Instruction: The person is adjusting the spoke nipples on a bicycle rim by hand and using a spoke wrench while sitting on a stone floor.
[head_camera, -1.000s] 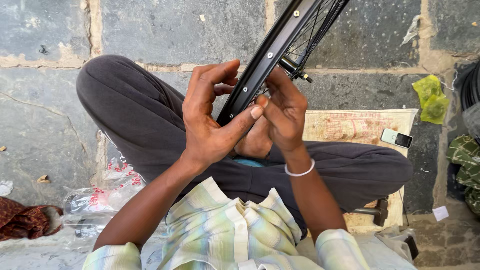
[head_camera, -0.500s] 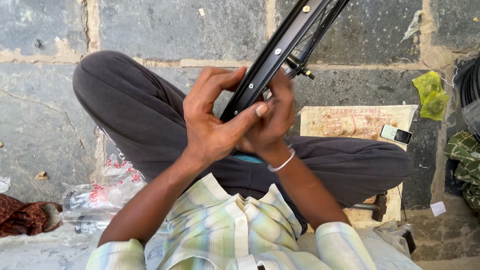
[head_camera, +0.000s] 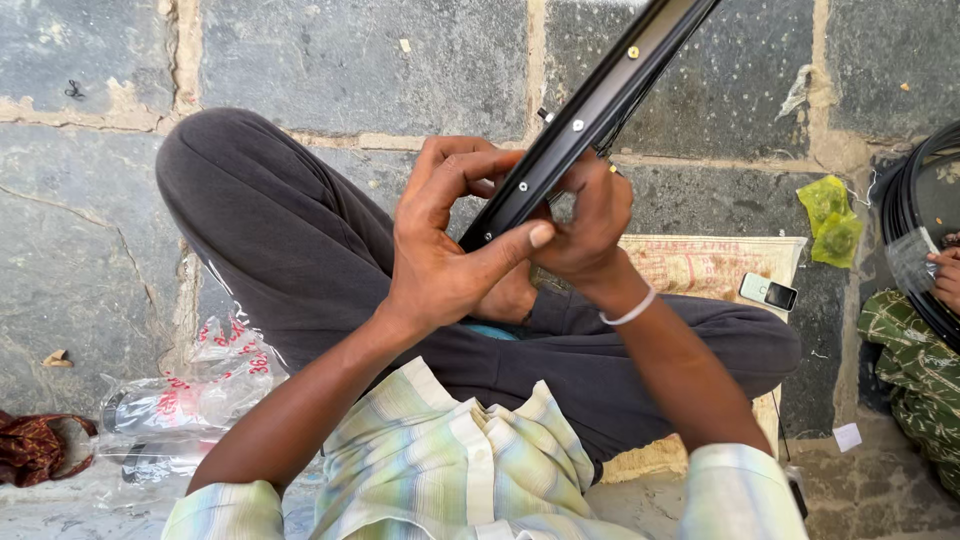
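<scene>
Head view looks down on your crossed legs and both hands at the lower end of a black wheel rim (head_camera: 590, 110), which slants up to the right and out of the top of the picture. Your left hand (head_camera: 450, 260) cups the rim from the left, thumb laid across its end and fingers (head_camera: 455, 165) curled over the top edge. Your right hand (head_camera: 590, 225) grips the rim from the right side, fingers closed against it. Beside your right knee a small phone (head_camera: 768, 291) lies on a printed mat (head_camera: 700, 265) on the stone floor (head_camera: 360, 60). Crumpled clear plastic bags (head_camera: 190, 395) lie at your left.
</scene>
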